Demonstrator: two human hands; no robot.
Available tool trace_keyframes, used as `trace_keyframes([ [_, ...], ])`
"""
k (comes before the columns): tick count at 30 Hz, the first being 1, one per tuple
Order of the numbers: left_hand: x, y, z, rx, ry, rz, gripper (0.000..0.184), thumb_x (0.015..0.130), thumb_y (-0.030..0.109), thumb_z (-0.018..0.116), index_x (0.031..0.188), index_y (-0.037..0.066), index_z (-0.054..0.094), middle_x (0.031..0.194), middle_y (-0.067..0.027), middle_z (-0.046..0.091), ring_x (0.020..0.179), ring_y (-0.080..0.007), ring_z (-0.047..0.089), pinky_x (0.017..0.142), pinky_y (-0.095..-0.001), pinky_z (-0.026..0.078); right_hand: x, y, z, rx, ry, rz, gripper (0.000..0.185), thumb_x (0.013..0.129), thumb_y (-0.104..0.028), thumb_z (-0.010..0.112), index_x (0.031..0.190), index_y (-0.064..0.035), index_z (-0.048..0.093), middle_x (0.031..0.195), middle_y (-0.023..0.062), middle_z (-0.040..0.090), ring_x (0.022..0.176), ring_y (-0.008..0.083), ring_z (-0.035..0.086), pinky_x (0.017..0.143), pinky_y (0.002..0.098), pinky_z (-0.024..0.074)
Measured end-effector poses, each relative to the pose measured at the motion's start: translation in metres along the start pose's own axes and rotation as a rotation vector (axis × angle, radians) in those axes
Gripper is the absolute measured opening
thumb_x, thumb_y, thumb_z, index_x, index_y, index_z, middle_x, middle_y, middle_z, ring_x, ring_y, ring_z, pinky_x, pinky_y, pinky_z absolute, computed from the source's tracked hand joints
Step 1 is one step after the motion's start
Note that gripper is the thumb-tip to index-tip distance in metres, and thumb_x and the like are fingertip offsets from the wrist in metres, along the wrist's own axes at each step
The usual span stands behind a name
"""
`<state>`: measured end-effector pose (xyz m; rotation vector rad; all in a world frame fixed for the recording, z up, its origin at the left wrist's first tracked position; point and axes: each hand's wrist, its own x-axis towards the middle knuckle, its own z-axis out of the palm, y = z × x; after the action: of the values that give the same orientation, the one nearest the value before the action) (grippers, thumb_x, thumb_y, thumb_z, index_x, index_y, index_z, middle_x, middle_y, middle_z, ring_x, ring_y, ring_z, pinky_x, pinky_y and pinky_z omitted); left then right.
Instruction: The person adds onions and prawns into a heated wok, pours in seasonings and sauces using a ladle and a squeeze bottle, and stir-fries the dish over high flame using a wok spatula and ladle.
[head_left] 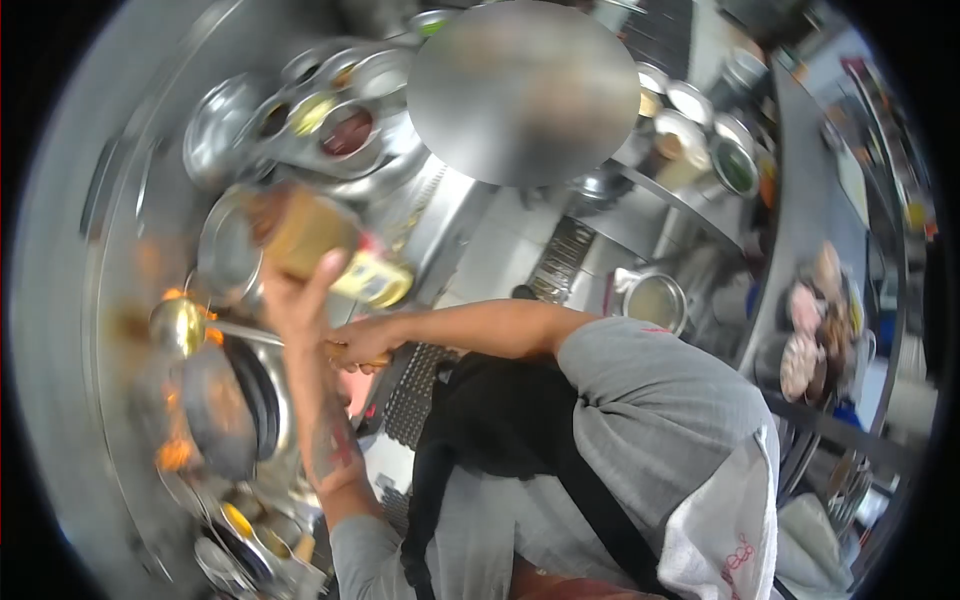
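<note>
My left hand is wrapped round a motion-blurred brown container, tilted above the stove side. Close beside it is a bottle with a yellow label and some red on it; whether it touches the container I cannot tell. My right hand grips the wooden-ended handle of a ladle. Its round metal bowl hangs near orange flames, and my left forearm crosses in front of the handle. Just below the ladle, a dark wok sits amid the flames.
Metal bowls of ingredients, one with red sauce, stand at the upper left. A metal pot is behind my right arm. Food lies on a counter at the right. More pans sit below the wok. A grey blur covers the top centre.
</note>
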<state>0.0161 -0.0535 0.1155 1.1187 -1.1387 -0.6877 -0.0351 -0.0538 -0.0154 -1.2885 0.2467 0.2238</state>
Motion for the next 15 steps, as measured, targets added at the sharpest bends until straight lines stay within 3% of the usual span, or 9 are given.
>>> trace_keyframes([
  [1,0.023,-0.016,0.041,0.038,-0.207,-0.117,0.05,0.072,0.011,0.078,0.115,-0.003,0.055,0.105,-0.0094,0.064,0.095,-0.0178,0.063,0.085,-0.0306,0.049,-0.017,0.015,-0.021,0.023,0.051,-0.012,0.022,0.086,-0.017,0.055,0.098,0.0002,0.058,0.093,0.0123,0.064,0.067,0.0223,0.061,0.059,0.0352,0.0518],
  [3,0.053,-0.069,0.14,0.088,-0.375,-0.074,0.048,0.071,0.014,0.081,0.11,-0.001,0.058,0.1,-0.0077,0.065,0.093,-0.0163,0.062,0.085,-0.0297,0.048,-0.04,0.061,-0.06,-0.695,0.529,-1.122,0.022,0.084,-0.017,0.055,0.098,-0.0011,0.06,0.101,0.0153,0.065,0.076,0.0278,0.064,0.067,0.0383,0.0522],
  [4,0.063,-0.082,0.192,0.012,-0.49,-0.098,0.052,0.07,0.016,0.082,0.112,-0.001,0.056,0.104,-0.0084,0.064,0.096,-0.0162,0.061,0.087,-0.0305,0.047,-0.064,0.077,-0.076,-0.779,0.536,-1.014,0.02,0.083,-0.016,0.054,0.095,-0.0016,0.06,0.098,0.0166,0.065,0.077,0.0309,0.063,0.069,0.0407,0.0515],
  [5,0.066,-0.106,0.246,-0.109,-0.406,-0.008,0.061,0.068,0.018,0.084,0.116,-0.001,0.052,0.108,-0.0106,0.062,0.099,-0.018,0.061,0.088,-0.0323,0.048,-0.097,0.083,-0.083,-0.787,0.521,-0.796,0.019,0.083,-0.015,0.053,0.093,-0.0017,0.06,0.095,0.0179,0.064,0.077,0.0329,0.063,0.07,0.0423,0.0509],
  [7,0.075,-0.174,0.33,-0.019,-0.386,0.058,0.059,0.065,0.018,0.086,0.112,-0.001,0.054,0.108,-0.0116,0.061,0.101,-0.0217,0.06,0.091,-0.0339,0.047,-0.164,0.079,-0.088,-0.75,0.456,-0.258,0.017,0.083,-0.013,0.051,0.093,-0.0016,0.059,0.086,0.0204,0.063,0.078,0.0359,0.062,0.07,0.0449,0.0497],
  [8,0.078,-0.182,0.362,0.243,-0.371,0.034,0.072,0.058,0.023,0.088,0.116,0.003,0.05,0.108,-0.0123,0.062,0.099,-0.0232,0.062,0.087,-0.0348,0.048,-0.172,0.093,-0.092,-0.738,0.479,-0.26,0.017,0.083,-0.013,0.051,0.093,-0.0016,0.059,0.086,0.0204,0.063,0.078,0.0359,0.062,0.07,0.0449,0.0497],
  [10,0.086,-0.226,0.421,0.265,-0.38,-0.014,0.068,0.055,0.022,0.087,0.111,0.006,0.053,0.103,-0.0128,0.065,0.097,-0.0266,0.063,0.086,-0.036,0.049,-0.174,0.127,-0.096,-0.741,0.643,-0.352,0.019,0.082,-0.013,0.05,0.097,-0.0035,0.059,0.081,0.0209,0.062,0.077,0.037,0.061,0.069,0.0461,0.049],
  [13,0.095,-0.263,0.477,0.435,-0.416,-0.063,0.066,0.054,0.022,0.087,0.109,0.006,0.054,0.101,-0.0134,0.066,0.097,-0.0282,0.064,0.087,-0.0372,0.049,-0.232,0.106,-0.087,-0.637,0.79,-0.315,0.022,0.082,-0.013,0.05,0.101,-0.0064,0.058,0.077,0.02,0.062,0.074,0.0365,0.062,0.068,0.0464,0.0489],
  [15,0.097,-0.281,0.495,0.688,-0.622,-0.193,0.078,0.052,0.028,0.089,0.116,0.005,0.052,0.11,-0.0153,0.063,0.105,-0.0295,0.06,0.092,-0.0378,0.047,-0.246,0.112,-0.085,-0.604,0.799,-0.289,0.025,0.082,-0.013,0.049,0.105,-0.0077,0.058,0.077,0.0199,0.062,0.074,0.0362,0.062,0.068,0.0462,0.0493],
])
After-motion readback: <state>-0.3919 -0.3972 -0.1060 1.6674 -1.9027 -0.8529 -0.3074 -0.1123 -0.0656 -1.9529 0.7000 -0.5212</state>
